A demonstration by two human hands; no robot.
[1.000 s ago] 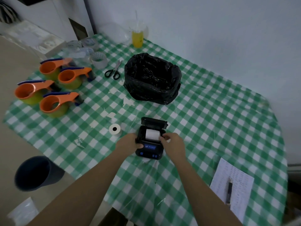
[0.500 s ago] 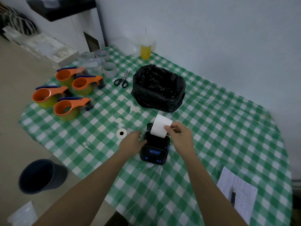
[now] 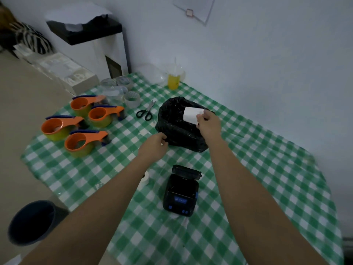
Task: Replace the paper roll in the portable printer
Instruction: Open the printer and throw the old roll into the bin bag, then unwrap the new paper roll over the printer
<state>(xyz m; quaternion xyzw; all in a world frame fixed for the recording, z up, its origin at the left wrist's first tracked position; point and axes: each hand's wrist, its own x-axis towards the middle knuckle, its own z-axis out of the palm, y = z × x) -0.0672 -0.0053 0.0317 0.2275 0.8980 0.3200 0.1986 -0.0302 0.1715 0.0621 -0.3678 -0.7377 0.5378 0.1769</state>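
The small black portable printer (image 3: 180, 192) lies on the green checked tablecloth (image 3: 248, 178) with its lid open and its paper bay dark. My right hand (image 3: 208, 123) is shut on a white strip of paper (image 3: 191, 114), holding it over the open black bin bag (image 3: 175, 125). My left hand (image 3: 154, 146) pinches the near left edge of that bag. A white paper roll (image 3: 146, 177) lies left of the printer, mostly hidden behind my left forearm.
Several orange and green tape dispensers (image 3: 80, 127) sit at the left with clear tape rolls (image 3: 131, 99) behind them. Black scissors (image 3: 146, 111) lie left of the bag. A yellow drink cup (image 3: 173, 78) stands by the wall. A dark bucket (image 3: 32, 222) is on the floor.
My right hand lifted the paper out of the printer and carried it over the bin bag. My left hand left the printer and took the bag's edge. The view tilted up.
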